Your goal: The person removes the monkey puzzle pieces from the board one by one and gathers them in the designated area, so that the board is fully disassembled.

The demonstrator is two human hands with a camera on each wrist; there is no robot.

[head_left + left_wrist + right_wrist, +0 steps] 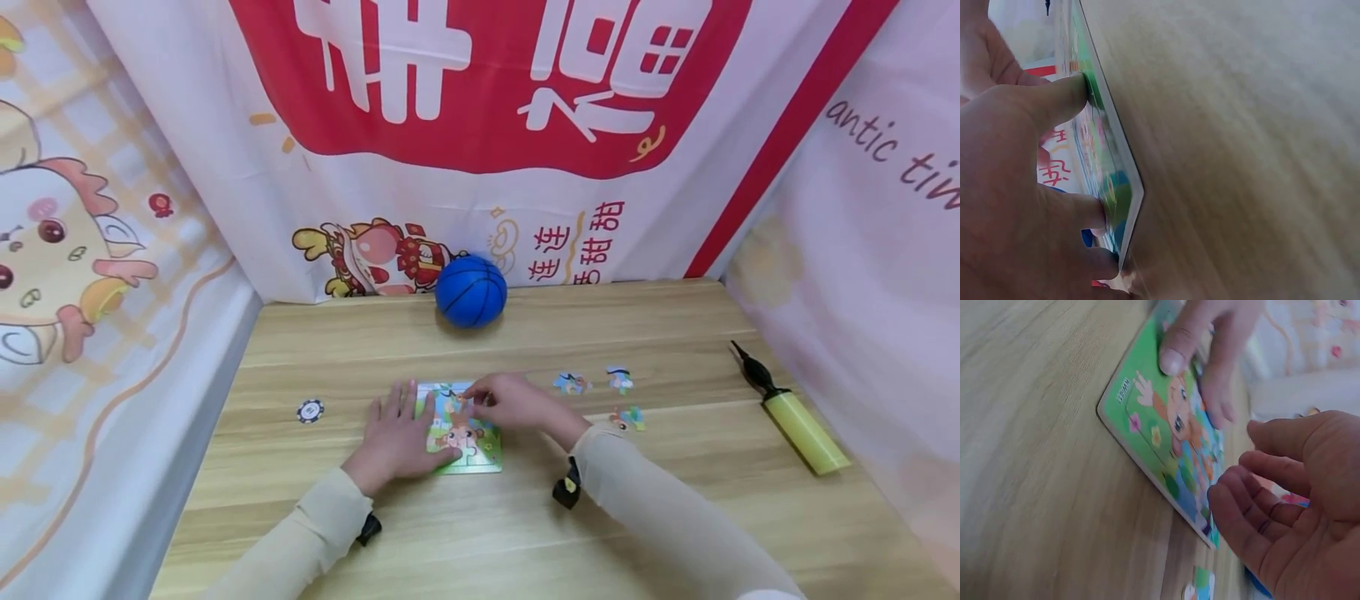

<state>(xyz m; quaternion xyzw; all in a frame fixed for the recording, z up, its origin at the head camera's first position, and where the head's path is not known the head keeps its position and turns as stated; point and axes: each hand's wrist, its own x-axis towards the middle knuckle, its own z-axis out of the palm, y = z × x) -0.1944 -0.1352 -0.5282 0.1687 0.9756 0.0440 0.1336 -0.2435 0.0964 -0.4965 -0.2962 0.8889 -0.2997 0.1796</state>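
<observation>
Apparently mid-assembly, the left hand (396,437), fingers spread, presses the puzzle board (483,457) beneath it; the right hand (517,402), loosely bent above, grasps nothing visible. Next likely calls for a loose piece (619,381) on its right.

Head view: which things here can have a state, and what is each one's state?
Puzzle: flat, looks unfinished.
Pieces: loose, right of the puzzle.
Ball: round, not sagging.
Pump: lying on its side.
Chip: lying flat.
Left hand: fingers spread, on the puzzle.
Right hand: fingers bent over the puzzle.
</observation>
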